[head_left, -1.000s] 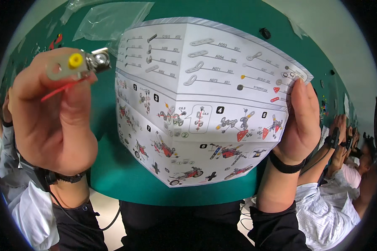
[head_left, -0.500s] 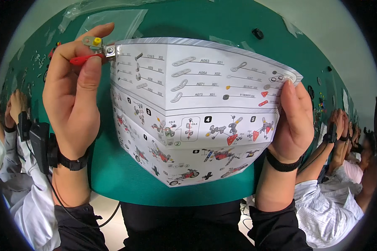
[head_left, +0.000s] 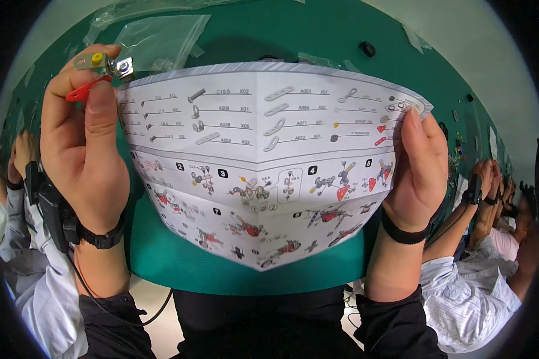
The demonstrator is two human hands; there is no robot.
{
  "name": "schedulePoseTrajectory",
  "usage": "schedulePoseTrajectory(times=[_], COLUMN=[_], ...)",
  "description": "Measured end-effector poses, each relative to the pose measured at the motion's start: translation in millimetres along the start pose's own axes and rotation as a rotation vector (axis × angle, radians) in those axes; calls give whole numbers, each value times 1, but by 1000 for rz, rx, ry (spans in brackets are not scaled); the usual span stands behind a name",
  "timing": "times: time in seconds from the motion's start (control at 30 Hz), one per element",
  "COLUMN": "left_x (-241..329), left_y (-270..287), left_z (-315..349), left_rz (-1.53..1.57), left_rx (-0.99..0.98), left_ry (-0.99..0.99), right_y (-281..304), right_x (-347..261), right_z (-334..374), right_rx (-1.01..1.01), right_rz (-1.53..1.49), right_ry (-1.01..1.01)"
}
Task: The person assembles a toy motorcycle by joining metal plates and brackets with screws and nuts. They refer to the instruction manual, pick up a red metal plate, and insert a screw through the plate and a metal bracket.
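A creased white instruction sheet [head_left: 257, 143] with part drawings and numbered assembly pictures spreads between my hands above the table. My right hand [head_left: 419, 167] pinches its right edge, thumb in front and fingers behind. My left hand [head_left: 87, 155] is closed at the sheet's upper left edge. Between its thumb and index finger sits a small metal assembly [head_left: 105, 64]: a perforated metal strip with a yellow piece, a shiny bracket with a bolt, and a red plate [head_left: 87, 90]. Whether the left fingers also grip the paper is hard to make out.
The green table [head_left: 269, 36] carries a clear plastic bag [head_left: 161, 39] behind the sheet and a black round part [head_left: 367, 48] at the far right. Small loose parts [head_left: 459, 146] lie farther right. Other people's hands [head_left: 488, 176] are at both sides.
My left hand has moved left with the metal assembly, and the sheet is pulled wider and flatter, showing more of its left part. My right hand stays nearly in place.
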State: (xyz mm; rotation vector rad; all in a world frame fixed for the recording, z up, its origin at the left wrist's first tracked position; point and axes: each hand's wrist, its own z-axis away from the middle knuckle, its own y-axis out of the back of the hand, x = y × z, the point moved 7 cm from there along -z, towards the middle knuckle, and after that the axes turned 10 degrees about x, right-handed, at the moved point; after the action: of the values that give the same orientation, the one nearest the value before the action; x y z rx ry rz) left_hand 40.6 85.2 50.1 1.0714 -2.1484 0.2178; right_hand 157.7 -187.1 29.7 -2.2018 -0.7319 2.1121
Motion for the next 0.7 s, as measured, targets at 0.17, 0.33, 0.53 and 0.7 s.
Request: schedulePoseTrajectory(times=[0.17,0.33,0.53,0.7], left_x=[1,2,8,3], left_y=[8,10,7,8], left_z=[-2,0,-3,-1], left_rz=[-66,-128,-126,-64], left_rx=[40,115,139,140], left_ry=[-5,57,-11,62], right_y=[-1,2,0,-3], right_x=[-3,-4,-4,-7], right_z=[-1,-1,0,1], right_rx=[21,2,-19,-56], right_rz=[33,1,-34,18], right_ry=[19,19,-5,5])
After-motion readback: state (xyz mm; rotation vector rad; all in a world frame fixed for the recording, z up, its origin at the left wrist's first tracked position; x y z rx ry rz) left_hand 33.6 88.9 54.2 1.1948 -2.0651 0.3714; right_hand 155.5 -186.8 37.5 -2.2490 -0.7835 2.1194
